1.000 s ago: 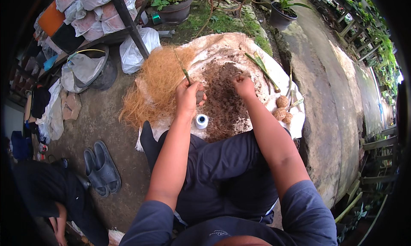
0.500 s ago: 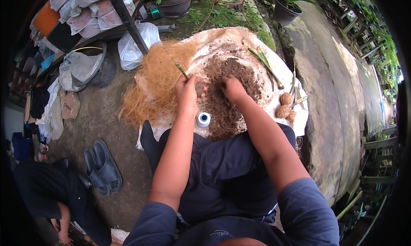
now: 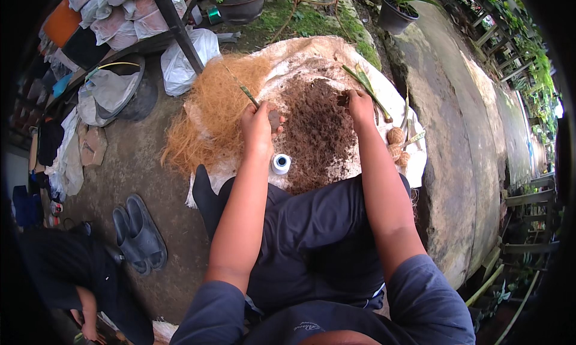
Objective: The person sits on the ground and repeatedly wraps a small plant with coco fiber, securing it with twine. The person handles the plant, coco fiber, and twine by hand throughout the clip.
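My left hand (image 3: 255, 132) is closed round a slender green plant cutting (image 3: 249, 95), whose thin tip points up and to the left. A lump of dark soil (image 3: 275, 120) sits in the same hand, against the fingers. At the right edge of the soil heap (image 3: 315, 126), my right hand (image 3: 360, 109) is closed with a dark clump of soil (image 3: 343, 99) at its fingertips. Several cut green leaves (image 3: 367, 88) lie just beyond that hand. Below the left hand a white spool of thread (image 3: 280, 164) stands near the heap.
Under the heap spreads a pale sack (image 3: 312, 51), with brown coconut fibre (image 3: 225, 93) at left. Fibre-wrapped balls (image 3: 395, 136) with leaves lie at right. Grey slippers (image 3: 140, 234), a crouching person (image 3: 90, 285), potted plants (image 3: 398, 13) and a white bag (image 3: 189, 63) surround the sack.
My right hand has moved right and away from the middle of the soil heap, bringing a clump of soil to the heap's right edge. The left hand keeps its hold on the cutting.
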Demonstrator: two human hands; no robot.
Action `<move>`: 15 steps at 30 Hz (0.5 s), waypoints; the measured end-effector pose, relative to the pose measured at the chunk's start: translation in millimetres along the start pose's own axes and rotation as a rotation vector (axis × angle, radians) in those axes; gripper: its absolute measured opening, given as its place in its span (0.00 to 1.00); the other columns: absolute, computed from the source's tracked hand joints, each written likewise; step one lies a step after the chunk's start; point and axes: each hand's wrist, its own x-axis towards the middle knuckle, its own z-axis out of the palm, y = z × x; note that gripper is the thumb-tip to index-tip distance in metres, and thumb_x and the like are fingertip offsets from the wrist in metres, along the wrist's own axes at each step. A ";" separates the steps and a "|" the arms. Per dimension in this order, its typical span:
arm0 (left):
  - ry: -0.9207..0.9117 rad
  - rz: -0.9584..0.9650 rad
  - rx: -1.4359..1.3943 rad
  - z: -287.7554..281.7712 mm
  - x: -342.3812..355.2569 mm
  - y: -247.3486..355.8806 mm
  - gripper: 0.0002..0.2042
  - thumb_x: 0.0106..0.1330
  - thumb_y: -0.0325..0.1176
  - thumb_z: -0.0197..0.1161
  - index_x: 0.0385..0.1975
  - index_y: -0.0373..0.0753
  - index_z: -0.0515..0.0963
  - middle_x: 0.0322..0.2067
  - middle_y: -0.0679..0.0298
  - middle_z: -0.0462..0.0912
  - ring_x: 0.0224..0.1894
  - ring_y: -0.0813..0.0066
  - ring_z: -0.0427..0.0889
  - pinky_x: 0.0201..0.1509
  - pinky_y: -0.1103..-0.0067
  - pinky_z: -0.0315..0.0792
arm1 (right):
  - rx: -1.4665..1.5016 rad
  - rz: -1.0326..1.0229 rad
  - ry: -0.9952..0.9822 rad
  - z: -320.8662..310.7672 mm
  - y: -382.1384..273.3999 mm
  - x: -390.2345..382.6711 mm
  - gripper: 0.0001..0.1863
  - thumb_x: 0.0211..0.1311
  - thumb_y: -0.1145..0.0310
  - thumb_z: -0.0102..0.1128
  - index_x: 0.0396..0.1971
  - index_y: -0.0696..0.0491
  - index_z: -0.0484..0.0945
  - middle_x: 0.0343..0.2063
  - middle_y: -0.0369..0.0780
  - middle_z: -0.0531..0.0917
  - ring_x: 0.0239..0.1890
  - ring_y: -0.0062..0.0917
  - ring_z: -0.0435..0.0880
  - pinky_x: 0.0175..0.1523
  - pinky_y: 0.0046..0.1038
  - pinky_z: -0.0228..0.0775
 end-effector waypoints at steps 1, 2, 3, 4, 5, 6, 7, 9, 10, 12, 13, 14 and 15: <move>0.016 -0.006 -0.010 -1.4 0.1 0.7 0.10 0.78 0.39 0.54 0.42 0.37 0.69 0.37 0.58 0.78 0.29 0.67 0.83 0.24 0.75 0.71 | 0.006 0.011 -0.053 4.4 -1.6 -0.3 0.19 0.71 0.62 0.58 0.51 0.61 0.85 0.37 0.46 0.88 0.35 0.30 0.85 0.44 0.32 0.76; 0.022 -0.018 -0.019 0.8 -0.4 0.1 0.10 0.78 0.39 0.54 0.42 0.37 0.69 0.37 0.58 0.78 0.29 0.67 0.83 0.24 0.75 0.71 | 0.011 0.026 -0.093 3.8 1.7 2.4 0.19 0.70 0.62 0.58 0.51 0.60 0.85 0.38 0.47 0.88 0.37 0.31 0.86 0.46 0.33 0.77; 0.028 -0.031 -0.028 2.7 -0.6 -0.3 0.10 0.78 0.39 0.54 0.42 0.37 0.69 0.37 0.58 0.78 0.30 0.67 0.83 0.24 0.75 0.71 | 0.017 0.040 -0.135 3.3 5.0 4.8 0.19 0.68 0.62 0.59 0.51 0.59 0.85 0.39 0.49 0.89 0.39 0.33 0.87 0.49 0.34 0.77; 0.015 -0.025 -0.024 4.1 -0.3 0.0 0.10 0.78 0.39 0.54 0.42 0.37 0.69 0.37 0.58 0.78 0.30 0.67 0.83 0.24 0.75 0.71 | -0.220 -0.054 -0.061 3.1 12.4 8.7 0.17 0.68 0.63 0.60 0.50 0.57 0.86 0.38 0.48 0.88 0.40 0.35 0.87 0.50 0.34 0.79; 0.007 -0.018 -0.022 4.2 1.0 0.7 0.10 0.78 0.39 0.54 0.43 0.37 0.69 0.38 0.58 0.78 0.30 0.67 0.83 0.24 0.75 0.71 | -0.458 -0.148 0.010 4.7 18.7 10.6 0.16 0.68 0.63 0.61 0.49 0.55 0.86 0.38 0.47 0.88 0.40 0.37 0.88 0.50 0.35 0.80; -0.003 -0.012 -0.021 4.4 1.3 0.8 0.10 0.78 0.39 0.54 0.43 0.37 0.69 0.38 0.58 0.78 0.30 0.67 0.83 0.24 0.75 0.71 | -0.697 -0.242 0.083 4.1 24.4 12.9 0.14 0.67 0.63 0.62 0.48 0.52 0.87 0.37 0.47 0.88 0.41 0.40 0.88 0.51 0.36 0.81; 0.001 -0.018 -0.022 4.9 0.6 -0.6 0.10 0.78 0.39 0.54 0.43 0.37 0.70 0.38 0.58 0.78 0.30 0.67 0.83 0.24 0.75 0.71 | -0.826 -0.320 0.136 1.5 34.0 10.6 0.16 0.63 0.63 0.65 0.48 0.52 0.87 0.44 0.53 0.87 0.47 0.46 0.88 0.59 0.38 0.79; 0.023 -0.017 -0.027 0.4 1.6 -1.4 0.10 0.78 0.39 0.55 0.43 0.37 0.70 0.38 0.57 0.78 0.30 0.68 0.82 0.24 0.75 0.71 | -0.885 -0.350 0.004 10.1 24.0 -2.8 0.15 0.62 0.63 0.66 0.46 0.52 0.88 0.49 0.53 0.85 0.50 0.44 0.87 0.61 0.37 0.78; 0.026 -0.015 -0.020 -1.3 2.7 -1.2 0.10 0.78 0.39 0.55 0.42 0.37 0.70 0.38 0.58 0.78 0.29 0.68 0.82 0.24 0.75 0.71 | -0.913 -0.363 -0.060 14.8 18.1 -8.4 0.14 0.61 0.64 0.67 0.44 0.53 0.88 0.51 0.54 0.85 0.52 0.43 0.87 0.62 0.36 0.78; 0.026 -0.020 -0.004 -1.9 3.5 -2.3 0.10 0.78 0.38 0.55 0.42 0.37 0.70 0.37 0.58 0.78 0.29 0.68 0.82 0.24 0.75 0.71 | -1.060 -0.209 -0.178 28.8 12.7 -19.7 0.25 0.60 0.63 0.72 0.57 0.51 0.79 0.61 0.53 0.77 0.67 0.50 0.73 0.67 0.40 0.75; 0.028 -0.014 -0.005 -2.5 3.1 -3.4 0.10 0.77 0.38 0.55 0.42 0.36 0.70 0.37 0.58 0.78 0.29 0.68 0.82 0.24 0.76 0.71 | -1.125 -0.137 -0.110 43.6 15.3 -35.7 0.29 0.59 0.61 0.73 0.61 0.49 0.76 0.63 0.53 0.74 0.67 0.53 0.72 0.66 0.41 0.76; 0.025 -0.008 -0.008 -0.5 1.7 -1.9 0.10 0.77 0.38 0.55 0.42 0.36 0.70 0.36 0.58 0.78 0.29 0.68 0.82 0.24 0.76 0.71 | -1.188 -0.064 -0.035 50.5 16.9 -45.2 0.34 0.59 0.60 0.75 0.64 0.48 0.72 0.65 0.53 0.71 0.67 0.56 0.71 0.65 0.42 0.77; 0.024 -0.002 -0.010 0.8 0.3 -1.2 0.10 0.77 0.37 0.55 0.42 0.36 0.71 0.36 0.58 0.78 0.29 0.68 0.82 0.24 0.76 0.71 | -1.204 -0.082 -0.099 50.7 18.6 -47.7 0.38 0.59 0.57 0.76 0.67 0.46 0.68 0.66 0.55 0.69 0.65 0.57 0.73 0.65 0.44 0.76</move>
